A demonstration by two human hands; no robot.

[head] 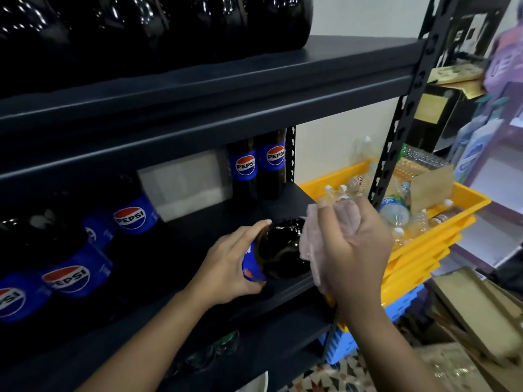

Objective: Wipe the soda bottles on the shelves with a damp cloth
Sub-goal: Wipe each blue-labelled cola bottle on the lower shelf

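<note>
Dark soda bottle (pixel 278 250), blue label, glossy beside pale cloth (pixel 325 236)

- Bare shelf board (pixel 226 222) lies open between my tilted bottle (pixel 280 250) and the Pepsi bottles at the back (pixel 259 165).
- The upper shelf (pixel 198 108) caps the room overhead.
- Bottles (pixel 85 250) crowd my left.
- The upright post (pixel 396 137) and yellow crates (pixel 424 250) block my right.
</note>
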